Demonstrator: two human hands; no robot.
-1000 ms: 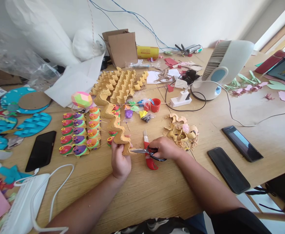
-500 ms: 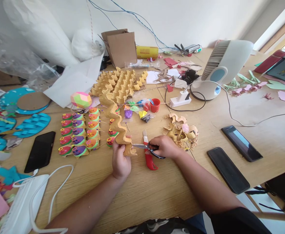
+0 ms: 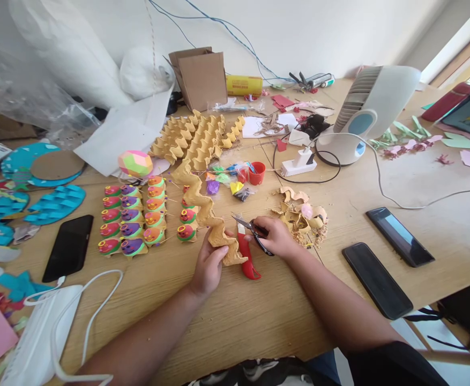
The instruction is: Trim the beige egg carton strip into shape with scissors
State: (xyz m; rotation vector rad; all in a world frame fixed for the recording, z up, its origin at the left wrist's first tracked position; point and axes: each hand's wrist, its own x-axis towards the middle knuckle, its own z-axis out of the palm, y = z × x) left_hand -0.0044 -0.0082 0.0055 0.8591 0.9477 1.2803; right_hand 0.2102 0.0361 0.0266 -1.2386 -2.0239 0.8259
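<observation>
My left hand [image 3: 209, 265] grips the near end of a long, wavy strip of egg carton [image 3: 203, 206], which slants away toward the back left. My right hand [image 3: 275, 236] is closed around the dark handles of a pair of scissors [image 3: 254, 229]. Their blades are slightly parted and point left, just off the strip's right edge. Under the scissors lies a red-handled utility knife [image 3: 249, 260], partly covered. Left of the strip stand rows of painted egg-carton figures [image 3: 132, 217] with little faces, and a shorter row of red ones [image 3: 186, 216] sits beside it.
Larger egg-carton pieces [image 3: 202, 136] lie behind the strip. Carton scraps [image 3: 299, 214] are piled right of my right hand. A red cup [image 3: 256, 172], a white power strip [image 3: 298, 165], a fan [image 3: 373, 107] and phones [image 3: 377, 280] occupy the table. A charging cable [image 3: 86, 300] loops at front left.
The strip's near end has swung right and toward me with my left hand. The scissors have come off its edge and tilted, blades now pointing up and left.
</observation>
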